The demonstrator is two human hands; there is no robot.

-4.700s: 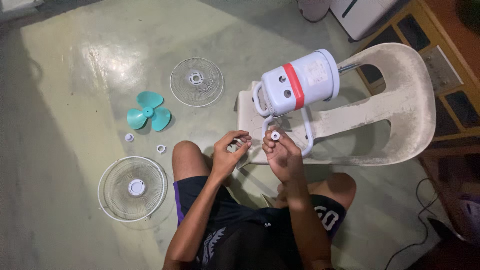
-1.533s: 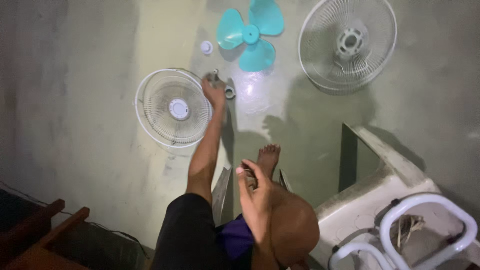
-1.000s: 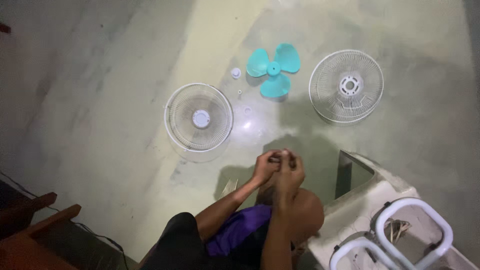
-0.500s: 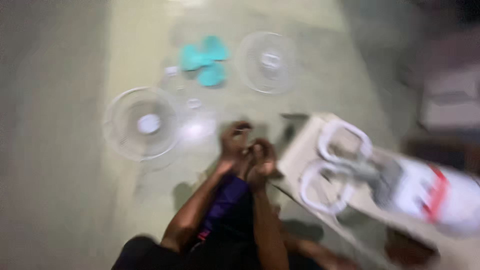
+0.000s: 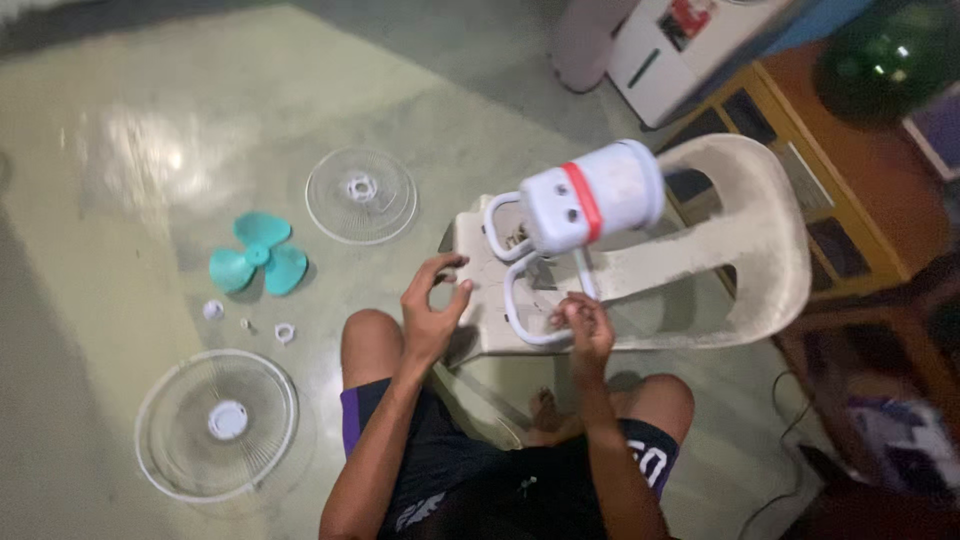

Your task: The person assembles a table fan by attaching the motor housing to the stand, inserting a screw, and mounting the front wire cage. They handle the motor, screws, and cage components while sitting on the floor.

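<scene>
Fan motor housing (image 5: 592,208): smooth white plastic, slight sheen, red band round it. Chair (image 5: 740,250): matt off-white plastic, grimy and scuffed. Blade (image 5: 258,267): glossy teal plastic. Both grilles (image 5: 217,424) look like thin white-coated wire (blurry, can't confirm). Floor (image 5: 150,150): polished, glossy, reflecting light.

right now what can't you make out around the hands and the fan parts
- Right hand: fingers curled shut by the white stand loops; whether they pinch anything is hidden, head view.
- Left hand: open, palm side turned away; contents unclear.
- Three small white parts on the floor: too small and blurred to identify.
- Fan motor housing: its far end is motion-blurred.
- Dark bundle at the right: too dim to identify.
</scene>
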